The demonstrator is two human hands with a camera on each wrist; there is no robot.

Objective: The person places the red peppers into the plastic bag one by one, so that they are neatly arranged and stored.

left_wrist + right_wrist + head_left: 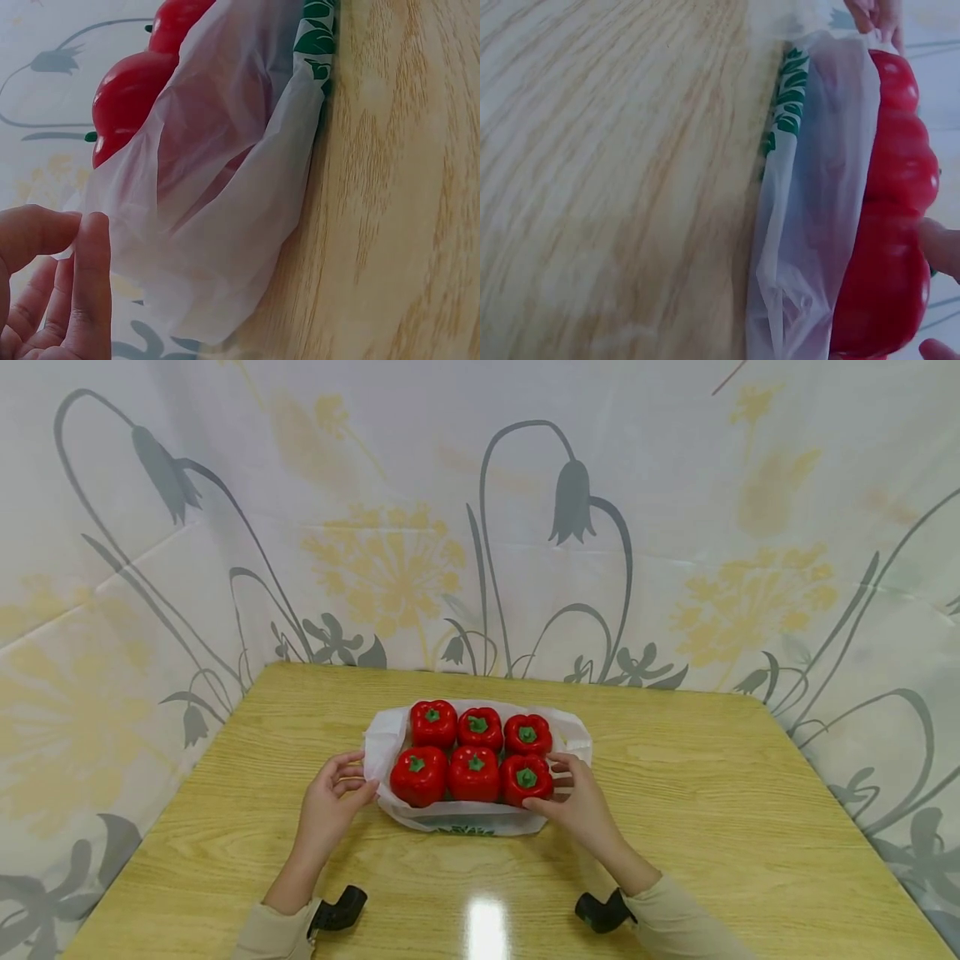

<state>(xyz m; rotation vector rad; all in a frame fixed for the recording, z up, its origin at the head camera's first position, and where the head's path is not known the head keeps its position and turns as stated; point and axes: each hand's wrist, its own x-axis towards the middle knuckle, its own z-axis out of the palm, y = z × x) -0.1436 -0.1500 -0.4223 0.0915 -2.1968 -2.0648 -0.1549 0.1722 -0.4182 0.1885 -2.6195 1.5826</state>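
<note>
Six red bell peppers (474, 774) with green stems stand in two rows of three inside a white translucent plastic bag (386, 735). Green print (790, 97) runs along the bag's front. At the bag's left end, my left hand (336, 789) pinches its edge between thumb and index finger, and the left wrist view shows the other fingers bent behind. My right hand (573, 797) is around the front right bell pepper (527, 777), thumb on its near side and fingers along its right side. In the right wrist view a fingertip (939, 246) lies against that pepper.
The bag sits on a wood-grain table (675, 793) in front of a floral cloth backdrop (480, 527). Black wrist mounts (341, 908) stick out by both beige sleeves (678, 918). Loose bag plastic (573, 731) spreads out past the peppers at the right end.
</note>
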